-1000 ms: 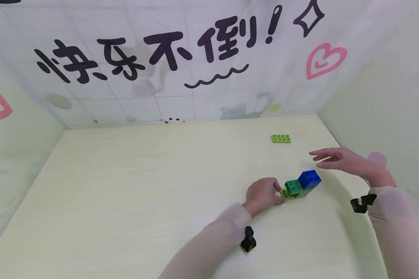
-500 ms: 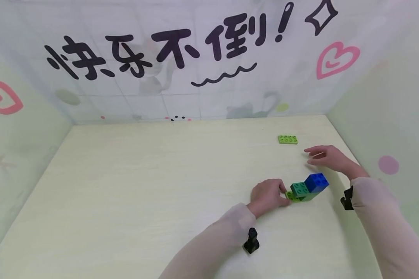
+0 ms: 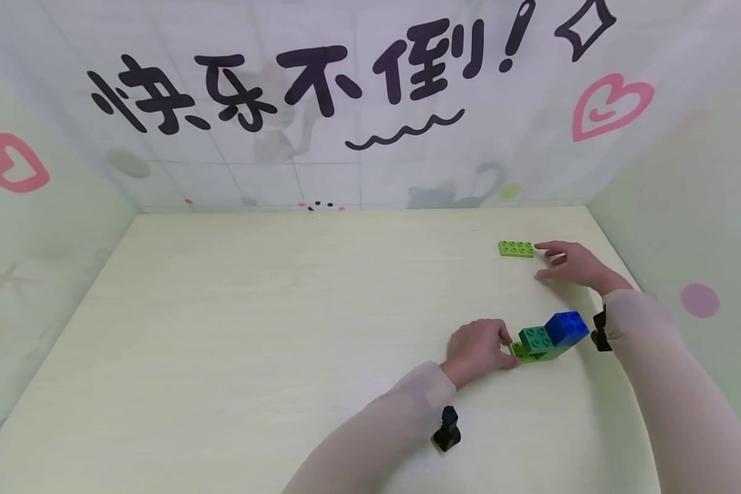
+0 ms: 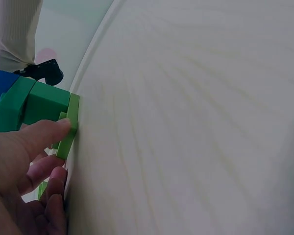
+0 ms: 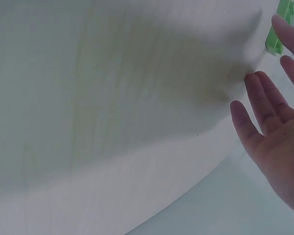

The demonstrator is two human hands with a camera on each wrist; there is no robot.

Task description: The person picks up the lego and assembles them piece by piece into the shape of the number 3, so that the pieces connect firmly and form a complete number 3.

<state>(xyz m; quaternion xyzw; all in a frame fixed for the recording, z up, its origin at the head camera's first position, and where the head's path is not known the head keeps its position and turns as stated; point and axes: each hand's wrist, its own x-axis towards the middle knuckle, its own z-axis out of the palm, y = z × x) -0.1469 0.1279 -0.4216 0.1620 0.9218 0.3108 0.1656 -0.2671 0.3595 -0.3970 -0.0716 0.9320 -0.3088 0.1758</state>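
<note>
Toward the right of the table stands a small stack of toy building bricks: a lime green base plate (image 4: 71, 125), green bricks (image 3: 536, 340) above it, and a blue brick (image 3: 567, 328) on top. My left hand (image 3: 478, 348) pinches the near left end of the base plate, thumb on the studded side. Farther back lies a loose lime green eight-stud plate (image 3: 516, 249), flat with studs up. My right hand (image 3: 573, 264) is at its right end, fingers extended and holding nothing; whether a fingertip touches the plate I cannot tell.
The pale wooden table (image 3: 284, 309) meets a printed back wall (image 3: 234, 185) and a side wall (image 3: 685, 226) close to the right arm. A black camera mount (image 3: 447, 431) sits on the left wrist, another (image 3: 601, 333) on the right.
My right hand has moved back and left, from beside the blue brick to the loose plate's right end. The left hand keeps its grip on the stack's base. The head view has shifted slightly.
</note>
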